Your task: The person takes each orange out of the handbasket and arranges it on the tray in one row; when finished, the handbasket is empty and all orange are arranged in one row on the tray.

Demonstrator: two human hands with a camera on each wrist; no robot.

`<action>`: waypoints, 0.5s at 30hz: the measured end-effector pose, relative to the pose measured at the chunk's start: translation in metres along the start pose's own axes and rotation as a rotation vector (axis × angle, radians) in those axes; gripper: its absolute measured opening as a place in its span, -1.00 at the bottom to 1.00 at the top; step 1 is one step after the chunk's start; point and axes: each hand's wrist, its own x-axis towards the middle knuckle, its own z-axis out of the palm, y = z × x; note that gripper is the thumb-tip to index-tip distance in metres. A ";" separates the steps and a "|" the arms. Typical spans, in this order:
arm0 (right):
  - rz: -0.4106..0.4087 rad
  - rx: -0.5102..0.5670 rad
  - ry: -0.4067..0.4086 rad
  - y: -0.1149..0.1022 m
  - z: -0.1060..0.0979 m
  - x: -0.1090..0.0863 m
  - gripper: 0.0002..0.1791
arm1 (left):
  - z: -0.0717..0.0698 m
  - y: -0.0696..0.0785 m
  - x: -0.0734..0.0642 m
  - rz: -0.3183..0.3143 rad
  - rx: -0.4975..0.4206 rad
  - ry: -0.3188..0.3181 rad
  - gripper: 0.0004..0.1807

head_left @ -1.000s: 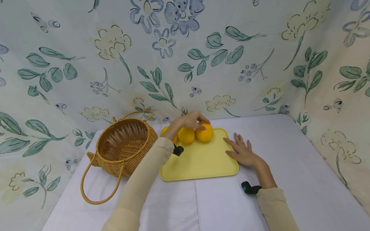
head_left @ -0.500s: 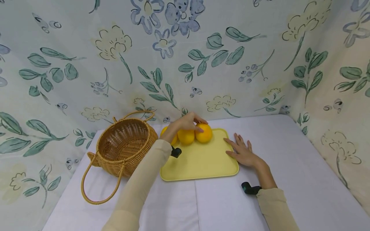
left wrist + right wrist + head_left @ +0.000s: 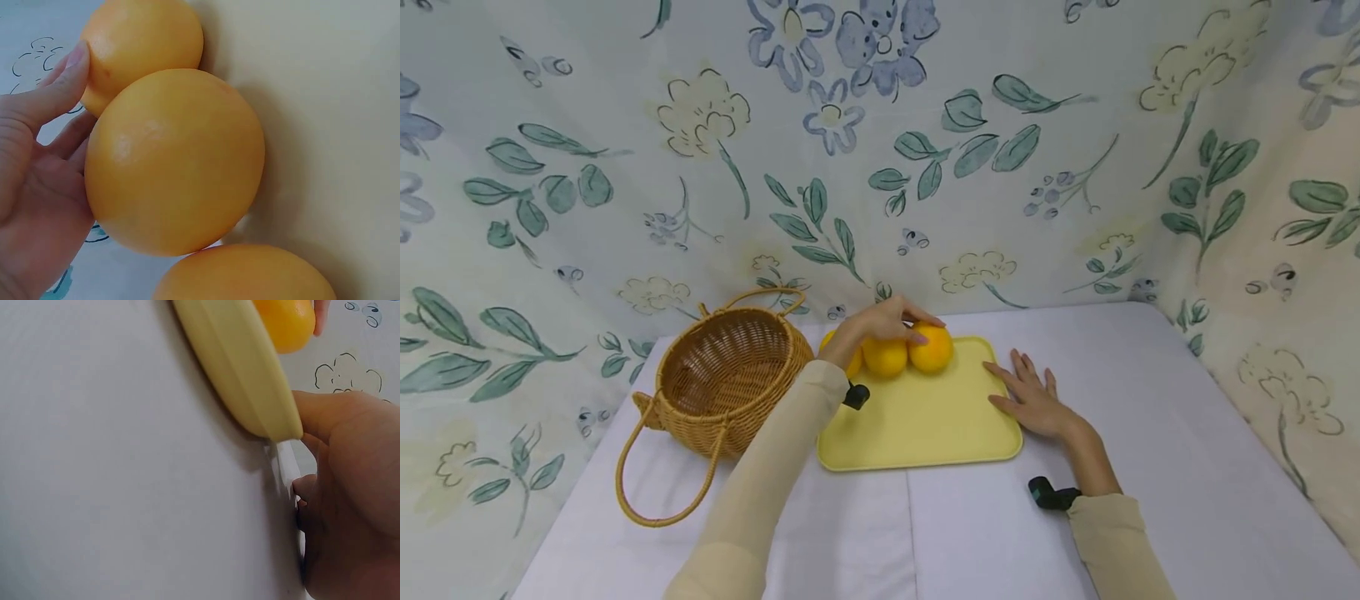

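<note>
Three oranges stand in a row along the back of a yellow tray (image 3: 925, 425). My left hand (image 3: 883, 319) reaches over the row and holds the rightmost orange (image 3: 932, 350) between thumb and fingers. The middle orange (image 3: 175, 162) is close under the palm in the left wrist view, and the left orange (image 3: 250, 278) is partly cut off there. In the head view my forearm hides part of that left one. My right hand (image 3: 1033, 400) lies with spread fingers at the tray's right edge, thumb and fingertips on the rim.
A wicker basket (image 3: 790, 400) with two handles stands left of the tray, its near handle (image 3: 662, 523) folded down on the white tablecloth (image 3: 865, 542). Behind the table hangs a floral cloth (image 3: 850, 167). Each wrist wears a small black camera (image 3: 1052, 494).
My left hand has drawn back slightly left with the rightmost orange, closer to the middle one. My right hand stays in place at the tray's edge.
</note>
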 end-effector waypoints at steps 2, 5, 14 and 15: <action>-0.003 0.009 0.000 0.000 0.000 -0.001 -0.27 | 0.000 0.000 0.001 -0.011 -0.006 -0.003 -0.59; -0.010 0.014 0.006 0.002 0.000 -0.003 -0.28 | 0.000 -0.001 0.003 -0.023 -0.031 -0.007 -0.59; -0.019 0.019 0.016 0.003 0.001 -0.001 -0.27 | -0.001 -0.001 0.000 -0.042 -0.057 0.011 -0.59; -0.020 0.018 0.013 0.003 0.002 -0.001 -0.27 | -0.001 -0.001 -0.001 -0.046 -0.052 0.012 -0.59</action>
